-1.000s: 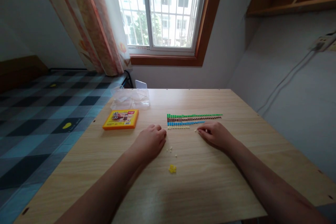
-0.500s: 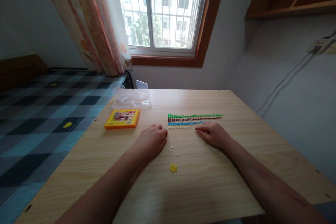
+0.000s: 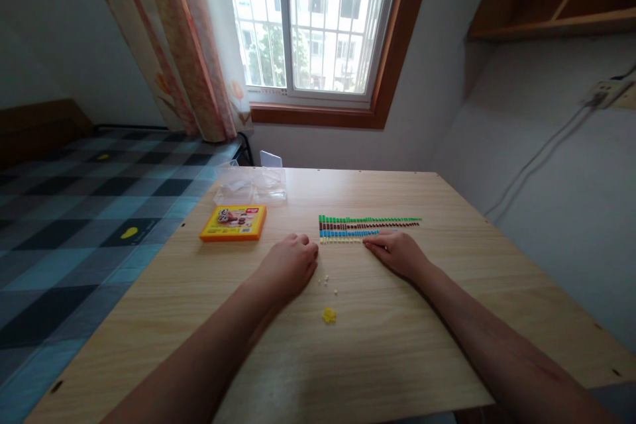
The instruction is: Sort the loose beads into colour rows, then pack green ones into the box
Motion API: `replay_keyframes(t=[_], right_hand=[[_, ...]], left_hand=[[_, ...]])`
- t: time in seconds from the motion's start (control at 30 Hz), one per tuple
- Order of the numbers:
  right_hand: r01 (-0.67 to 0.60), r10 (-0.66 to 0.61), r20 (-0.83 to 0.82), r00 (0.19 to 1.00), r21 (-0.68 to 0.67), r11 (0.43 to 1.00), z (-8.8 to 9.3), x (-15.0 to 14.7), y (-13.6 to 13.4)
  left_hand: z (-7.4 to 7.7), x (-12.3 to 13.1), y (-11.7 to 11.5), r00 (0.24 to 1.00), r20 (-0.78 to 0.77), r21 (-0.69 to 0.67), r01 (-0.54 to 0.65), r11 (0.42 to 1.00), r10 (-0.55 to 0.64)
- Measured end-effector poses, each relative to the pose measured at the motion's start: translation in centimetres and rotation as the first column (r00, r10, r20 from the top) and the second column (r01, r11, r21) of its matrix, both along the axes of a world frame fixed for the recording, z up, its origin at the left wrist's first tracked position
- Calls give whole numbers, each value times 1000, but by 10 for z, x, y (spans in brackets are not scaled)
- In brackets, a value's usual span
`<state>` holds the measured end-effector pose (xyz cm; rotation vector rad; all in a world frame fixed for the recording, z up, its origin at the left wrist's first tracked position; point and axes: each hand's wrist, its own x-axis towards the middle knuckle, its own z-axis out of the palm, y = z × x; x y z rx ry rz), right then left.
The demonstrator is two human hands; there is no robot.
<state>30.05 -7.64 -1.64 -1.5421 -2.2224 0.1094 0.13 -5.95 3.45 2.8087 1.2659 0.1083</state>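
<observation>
Four rows of tiny blocks run across the table: a green row [image 3: 370, 219], a brown row [image 3: 368, 226], a blue row [image 3: 342, 234] and a short cream row [image 3: 340, 240]. My right hand [image 3: 397, 252] has its fingertips pinched at the cream row's right end, on a tiny cream block that they mostly hide. It also covers part of the blue row's end. Left of the rows, my left hand [image 3: 291, 262] rests on the tabletop with curled fingers; their undersides are hidden. Near it lie several loose cream blocks [image 3: 326, 279] and a small heap of yellow pieces [image 3: 328, 315].
A yellow-orange box [image 3: 233, 223] lies flat at the left of the wooden table [image 3: 397, 358]. Behind it stands a clear plastic case [image 3: 251, 185] with compartments. A bed with a checked cover [image 3: 99, 212] adjoins on the left; a wall with a cable [image 3: 536, 146] borders the right.
My right hand has shifted slightly left, bringing its fingertips and the cream block to the end of the cream row. My left hand rests as before. The view has shifted a little.
</observation>
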Motion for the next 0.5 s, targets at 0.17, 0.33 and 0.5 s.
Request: replay_keyframes(t=[0.17, 0.33, 0.5], right_hand=[[8, -9, 29, 1000, 20, 1000, 0, 0, -1], [17, -16, -15, 1000, 34, 999, -1, 1, -2], [-42, 45, -61, 997, 57, 998, 2, -1, -5]], left_hand=[[3, 1, -2, 1000, -16, -16, -12, 1000, 11], [1, 0, -2, 1000, -7, -1, -19, 1000, 19], [0, -1, -1, 999, 31, -2, -13, 1000, 13]])
